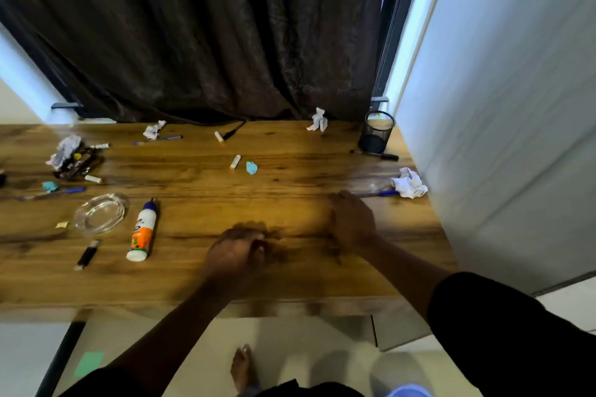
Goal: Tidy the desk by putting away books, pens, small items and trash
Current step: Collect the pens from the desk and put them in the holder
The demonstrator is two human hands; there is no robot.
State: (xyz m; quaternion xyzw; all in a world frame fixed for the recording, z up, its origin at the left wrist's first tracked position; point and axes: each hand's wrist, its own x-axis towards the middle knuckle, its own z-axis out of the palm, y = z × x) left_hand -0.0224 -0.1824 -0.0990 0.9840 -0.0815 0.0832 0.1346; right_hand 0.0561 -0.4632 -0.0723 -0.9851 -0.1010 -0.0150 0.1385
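My left hand (237, 251) rests on the wooden desk (200, 280) near the front middle, fingers curled in a fist with nothing visible in it. My right hand (351, 219) lies further right, knuckles up, its fingers hidden; their tips reach the end of a blue pen (379, 193). Whether they grip the pen is unclear. Beside that pen lies a crumpled white paper (409, 186). A black mesh pen cup (375, 132) stands at the back right with a black pen (375, 155) in front of it.
Scattered around are a glue bottle (142, 232), glass ashtray (100, 213), black lighter-like stick (86, 255), batteries (235, 162), blue scrap (252, 167), more pens (158, 139), paper balls (318, 119) and a wrapper pile (77, 164). A white wall borders the right edge; a dark curtain hangs behind.
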